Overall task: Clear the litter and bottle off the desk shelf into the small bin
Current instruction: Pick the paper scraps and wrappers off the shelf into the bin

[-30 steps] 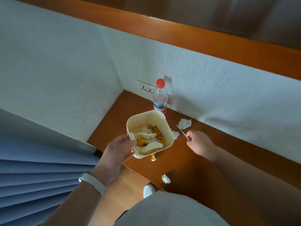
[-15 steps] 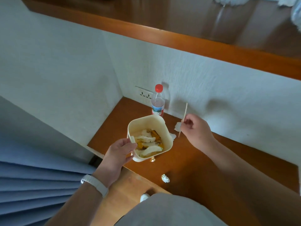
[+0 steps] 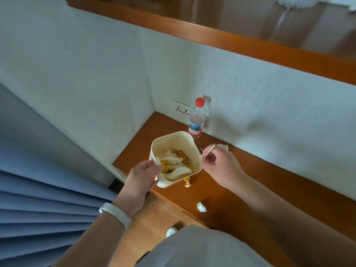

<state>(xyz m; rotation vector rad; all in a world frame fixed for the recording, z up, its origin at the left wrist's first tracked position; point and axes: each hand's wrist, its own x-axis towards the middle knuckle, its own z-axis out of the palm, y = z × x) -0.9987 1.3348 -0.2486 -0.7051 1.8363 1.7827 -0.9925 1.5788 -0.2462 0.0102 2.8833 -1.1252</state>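
Observation:
My left hand grips the near-left rim of a small cream bin holding white and orange scraps, tilted above the brown desk shelf. Pinched in my right hand is a thin wooden stick, held right beside the bin's right rim. A clear bottle with a red cap stands upright by the wall behind the bin. A white paper scrap lies behind my right hand. A crumpled white wad and a gold wrapper lie on the shelf nearer me.
A wall socket sits left of the bottle. White walls enclose the shelf corner. A wooden ledge runs overhead. Blue pleated curtain hangs at the left. A lighter wooden board lies below the shelf edge.
My right hand picked the stick up off the shelf, raised it, then brought it left and down to the bin's right rim. The bin stayed in my left hand.

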